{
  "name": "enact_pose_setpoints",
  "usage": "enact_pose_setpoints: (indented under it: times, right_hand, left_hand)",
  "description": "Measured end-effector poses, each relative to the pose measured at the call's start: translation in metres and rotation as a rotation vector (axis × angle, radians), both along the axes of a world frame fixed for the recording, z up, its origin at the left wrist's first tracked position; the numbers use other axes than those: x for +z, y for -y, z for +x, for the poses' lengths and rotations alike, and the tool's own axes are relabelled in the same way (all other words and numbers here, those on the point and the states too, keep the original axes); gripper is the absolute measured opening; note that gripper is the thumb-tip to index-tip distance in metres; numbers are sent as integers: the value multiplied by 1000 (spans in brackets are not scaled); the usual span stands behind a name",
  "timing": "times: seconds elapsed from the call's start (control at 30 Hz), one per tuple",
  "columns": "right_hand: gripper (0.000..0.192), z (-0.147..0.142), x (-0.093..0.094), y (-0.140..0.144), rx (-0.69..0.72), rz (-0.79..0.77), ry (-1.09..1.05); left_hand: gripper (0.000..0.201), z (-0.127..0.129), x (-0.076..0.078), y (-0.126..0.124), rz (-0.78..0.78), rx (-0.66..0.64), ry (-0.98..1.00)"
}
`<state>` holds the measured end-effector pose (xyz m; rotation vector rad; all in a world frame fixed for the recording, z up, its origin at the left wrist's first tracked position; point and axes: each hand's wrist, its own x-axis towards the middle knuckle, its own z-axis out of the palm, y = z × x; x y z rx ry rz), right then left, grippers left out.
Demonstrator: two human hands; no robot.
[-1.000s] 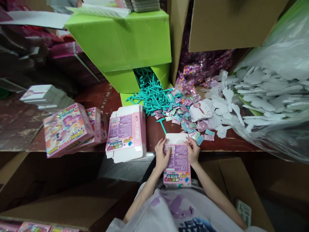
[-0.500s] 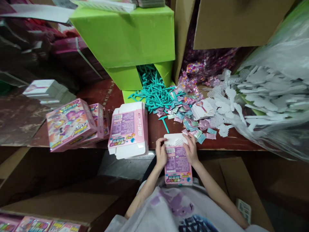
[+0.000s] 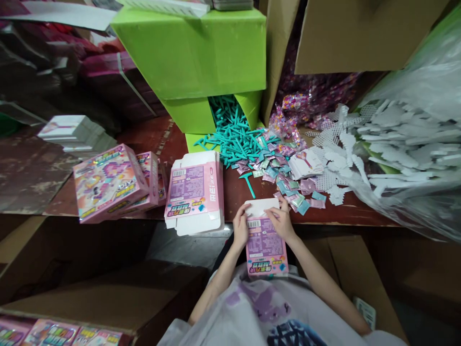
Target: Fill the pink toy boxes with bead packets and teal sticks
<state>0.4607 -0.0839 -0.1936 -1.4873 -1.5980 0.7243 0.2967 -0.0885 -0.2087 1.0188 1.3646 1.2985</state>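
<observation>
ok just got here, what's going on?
The left hand holds a pink-and-purple box by its side, and the right hand touches it near the white flap. Flat cartons and assembled boxes sit to the left; teal T-shaped pieces and small sachets lie ahead on the table.

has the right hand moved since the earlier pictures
Yes: judged against the loose teal T-shaped tool, the right hand has shifted left, now reaching further in over the white flap of the pink box.
</observation>
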Motion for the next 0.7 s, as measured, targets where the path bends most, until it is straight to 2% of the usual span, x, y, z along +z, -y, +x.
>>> enact_pose_setpoints:
  times: [0.17,0.23,0.33,0.4,0.43,0.5,0.6,0.7]
  right_hand:
    - [24,4,0,-3,-51,-20,-96]
    - [24,2,2,-2,-95,-28,-123]
    - [16,-2,4,-2,-143,-29,-262]
    - [41,-3,5,-3,-161,-84,-485]
    - [53,-3,5,-3,-161,-140,-607]
    - [58,-2,4,-6,-152,-280,-791]
    - [46,4,1,-9,-186,-408,-885]
    - [28,8,0,-9,-159,-381,-877]
  left_hand:
    - [30,-2,11,-9,-39,-98,-9]
    - [32,-2,12,-11,-40,-78,27]
    - [56,0,11,-13,-77,19,220]
    - [61,1,10,-14,-126,33,333]
    - [56,2,9,-15,-141,23,348]
    - [41,2,10,-15,-144,17,334]
    - [26,3,14,-14,-110,35,296]
    - [11,5,19,-12,-57,49,250]
